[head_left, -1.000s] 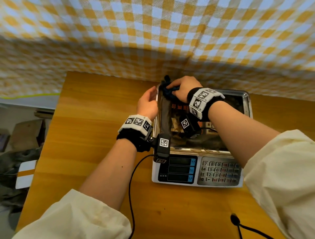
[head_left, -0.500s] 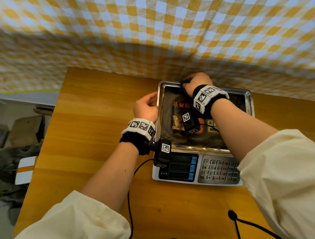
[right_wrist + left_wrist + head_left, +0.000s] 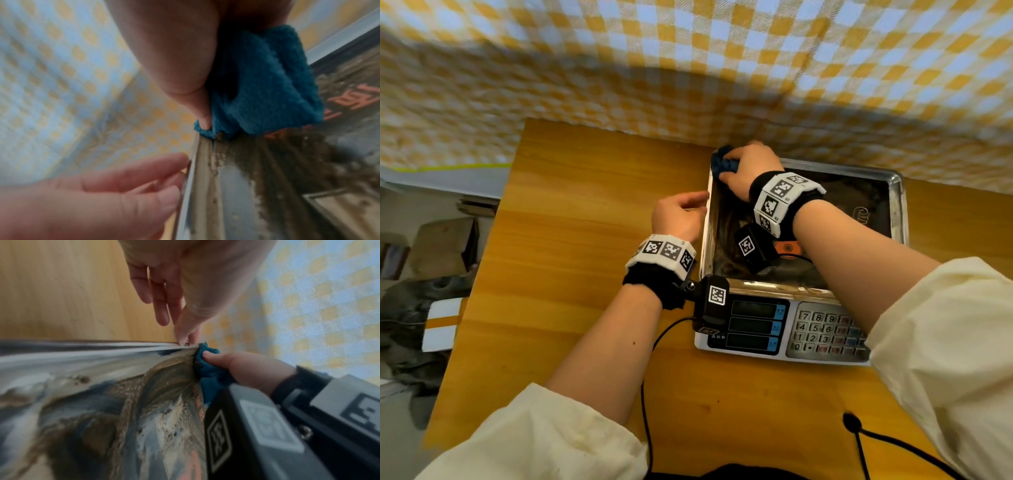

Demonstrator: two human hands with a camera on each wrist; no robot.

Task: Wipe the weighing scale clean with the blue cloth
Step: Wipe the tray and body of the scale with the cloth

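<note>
The weighing scale [image 3: 825, 332] stands on the wooden table, its steel pan [image 3: 897, 205] smeared with brown grime. My right hand [image 3: 750, 171] grips the bunched blue cloth [image 3: 724, 162] and presses it into the pan's far-left corner. In the right wrist view the cloth [image 3: 267, 89] sits under my right hand [image 3: 185, 65], right against the rim. My left hand [image 3: 681, 214] is at the pan's left rim, thumb and forefinger tips pinching its edge [image 3: 183, 337]; the other fingers [image 3: 164, 288] hang relaxed. Dirt streaks cover the pan floor [image 3: 102, 386].
A yellow and white checked cloth [image 3: 688, 68] hangs close behind the table's far edge. Black cables [image 3: 647, 394] run across the table in front of the scale. The table's left edge [image 3: 482, 257] drops to a cluttered floor.
My right hand slid the cloth right along the pan's far rim, then back into the far-left corner. My left hand stayed at the left rim.
</note>
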